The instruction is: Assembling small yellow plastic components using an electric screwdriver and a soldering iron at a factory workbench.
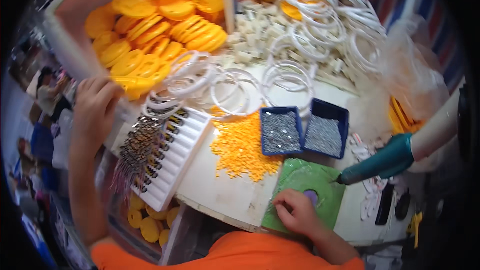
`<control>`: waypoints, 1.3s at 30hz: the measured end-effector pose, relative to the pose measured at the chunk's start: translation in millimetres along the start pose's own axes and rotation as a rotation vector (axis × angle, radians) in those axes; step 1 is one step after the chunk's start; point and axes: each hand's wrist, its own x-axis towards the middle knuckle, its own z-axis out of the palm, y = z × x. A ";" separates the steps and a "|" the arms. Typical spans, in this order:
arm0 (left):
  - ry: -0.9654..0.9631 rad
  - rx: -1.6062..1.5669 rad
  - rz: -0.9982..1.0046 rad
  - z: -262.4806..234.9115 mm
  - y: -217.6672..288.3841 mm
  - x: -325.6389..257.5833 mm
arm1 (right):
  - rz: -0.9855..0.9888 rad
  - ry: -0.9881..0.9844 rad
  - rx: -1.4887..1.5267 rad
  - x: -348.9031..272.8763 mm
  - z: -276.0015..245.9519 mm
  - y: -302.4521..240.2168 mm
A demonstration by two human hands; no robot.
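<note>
At the left, my left hand (pixel 97 101) has its fingers closed on the edge of a yellow round plastic part (pixel 136 86), beside the heap of similar yellow discs (pixel 175 7). My right hand (pixel 298 211) rests over a green square fixture (pixel 287 176) with curled fingers; whether anything small is inside them is hidden. A purple round spot (pixel 311 197) shows on the fixture next to that hand. Close to the fixture's right corner is the tip of a teal power screwdriver (pixel 377 162).
Two blue trays of small metal screws (pixel 281 132) stand behind the fixture, beside a pile of small orange pieces (pixel 242 145). White rings (pixel 235 90) lie behind. A white ribbed tray (pixel 182 157) carries wired metal parts (pixel 145 145). More yellow discs (pixel 150 229) are in a bin below.
</note>
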 end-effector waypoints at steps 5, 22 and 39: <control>-0.058 -0.225 0.234 -44.8 111.5 1.4 | 0.241 0.029 0.434 2.1 -25.7 21.2; -0.212 -1.189 0.359 160.6 269.7 33.0 | 0.656 0.252 0.144 -77.3 -83.0 36.8; -0.036 -0.620 -0.150 259.6 124.4 75.2 | 0.017 0.271 -0.577 -70.3 -57.7 27.8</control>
